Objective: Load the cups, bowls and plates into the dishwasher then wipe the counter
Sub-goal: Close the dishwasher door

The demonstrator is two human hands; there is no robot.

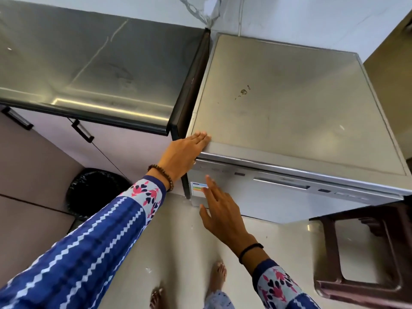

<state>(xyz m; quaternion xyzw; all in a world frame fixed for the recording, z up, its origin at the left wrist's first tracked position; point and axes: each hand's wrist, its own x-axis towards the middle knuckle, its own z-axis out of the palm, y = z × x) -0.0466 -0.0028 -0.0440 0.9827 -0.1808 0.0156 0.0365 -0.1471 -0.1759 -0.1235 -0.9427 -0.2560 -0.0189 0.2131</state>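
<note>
Dishwasher (289,97) is standing shut, just beside the counter (89,63). Left hand (185,152) is resting flat on its top corner, fingers together. Right hand (219,210) is hovering at the door (278,201), fingers apart, holding nothing. Judgement: the opening step is in hand, and the next move calls for reaching the handle (281,183).
</note>
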